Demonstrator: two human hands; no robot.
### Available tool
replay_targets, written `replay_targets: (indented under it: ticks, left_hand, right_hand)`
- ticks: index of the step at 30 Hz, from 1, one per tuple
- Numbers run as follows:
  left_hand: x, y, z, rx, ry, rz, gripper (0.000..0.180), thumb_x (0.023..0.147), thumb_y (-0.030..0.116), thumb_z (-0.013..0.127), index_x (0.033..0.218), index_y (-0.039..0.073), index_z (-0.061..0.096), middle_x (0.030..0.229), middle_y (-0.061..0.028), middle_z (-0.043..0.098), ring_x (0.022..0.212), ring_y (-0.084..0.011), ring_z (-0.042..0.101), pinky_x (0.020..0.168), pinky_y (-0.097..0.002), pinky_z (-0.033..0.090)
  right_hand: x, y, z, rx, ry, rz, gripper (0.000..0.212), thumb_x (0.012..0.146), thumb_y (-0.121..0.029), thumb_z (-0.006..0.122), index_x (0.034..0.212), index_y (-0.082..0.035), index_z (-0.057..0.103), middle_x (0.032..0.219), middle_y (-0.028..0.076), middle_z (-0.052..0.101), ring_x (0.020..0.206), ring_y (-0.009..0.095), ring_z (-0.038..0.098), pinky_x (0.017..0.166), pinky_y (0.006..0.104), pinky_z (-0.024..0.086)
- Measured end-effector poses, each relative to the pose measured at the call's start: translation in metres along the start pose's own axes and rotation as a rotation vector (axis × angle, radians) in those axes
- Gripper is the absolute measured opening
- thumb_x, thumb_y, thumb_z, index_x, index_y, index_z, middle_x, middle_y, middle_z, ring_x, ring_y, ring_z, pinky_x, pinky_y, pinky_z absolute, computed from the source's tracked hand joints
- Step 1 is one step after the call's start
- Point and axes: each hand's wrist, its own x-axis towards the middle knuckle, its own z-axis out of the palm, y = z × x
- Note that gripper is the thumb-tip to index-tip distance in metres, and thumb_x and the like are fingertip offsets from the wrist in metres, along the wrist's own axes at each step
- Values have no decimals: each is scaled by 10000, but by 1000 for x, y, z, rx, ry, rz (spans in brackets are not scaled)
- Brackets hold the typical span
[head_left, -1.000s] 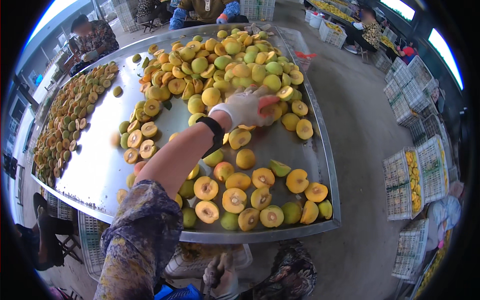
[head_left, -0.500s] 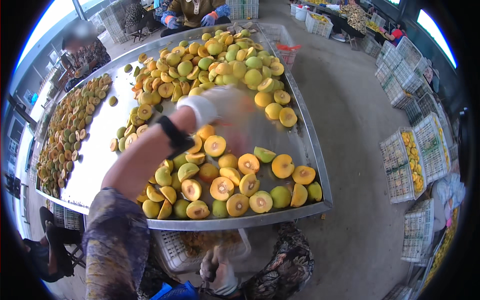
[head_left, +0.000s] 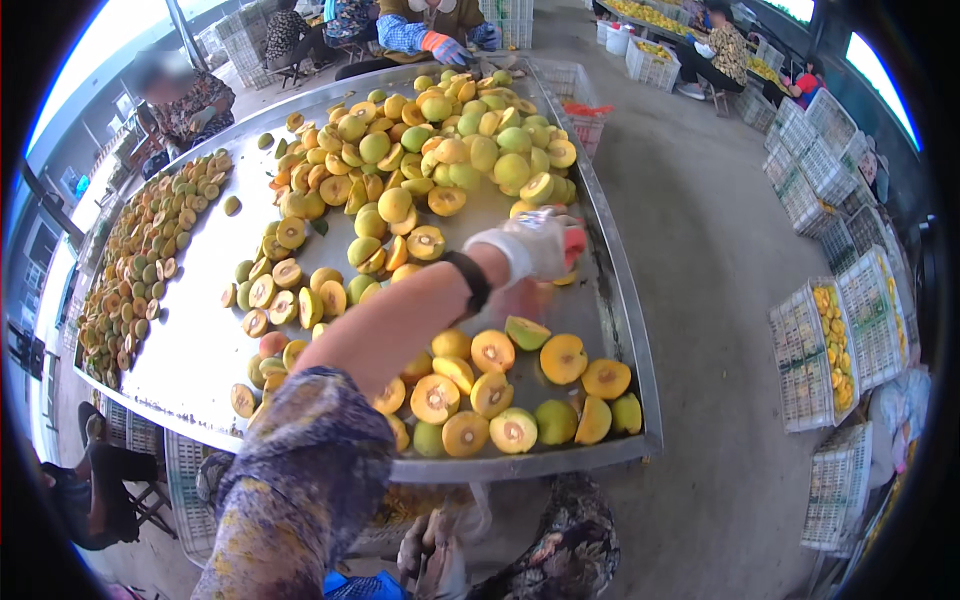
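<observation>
My left hand (head_left: 545, 245), in a white glove with red on the fingers, reaches across a metal table (head_left: 628, 300) to its right side. Its fingers are curled down, and whatever they hold is hidden. A yellow fruit piece (head_left: 566, 277) shows just below it. Beyond lies a heap of green and yellow fruit (head_left: 430, 140), mostly halved. Nearer the front edge are more halves, several with the cut face up, such as this half (head_left: 435, 399). My right hand (head_left: 436, 556), gloved, stays low beneath the front edge, fingers drawn together; what it holds, if anything, cannot be made out.
A band of smaller, browner fruit halves (head_left: 150, 260) lies along the table's left side. Under the front edge sits a crate (head_left: 475, 510) with peel-like scraps. Stacked plastic crates (head_left: 800, 350) stand at the right. Co-workers sit around, one (head_left: 440, 35) at the far edge.
My left hand has moved right, from the heap's near side toward the table's right rim. Several fruit pieces have shifted toward the middle and left. My right hand remains low.
</observation>
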Motion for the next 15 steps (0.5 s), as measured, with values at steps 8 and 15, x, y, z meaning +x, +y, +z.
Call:
replay_targets:
  ticks: [8,15]
  left_hand:
    - [-135,-54,-32,93,-201,-90,429,846,291,630,1271,274,690,1572,-133,398,1384,-386,436,1155,-466,371]
    - [-128,14,-37,-213,-144,7,494,786,195,710,1278,174,671,1214,-113,706,1112,-290,670,964,-375,520]
  right_hand:
    - [-1,2,-3,9,-95,169,520,981,-620,527,846,-121,469,573,31,455,440,157,430,436,310,362]
    - [-13,18,2,-113,-62,64,475,986,-625,501,791,-192,496,549,-7,368,429,129,366,414,303,264]
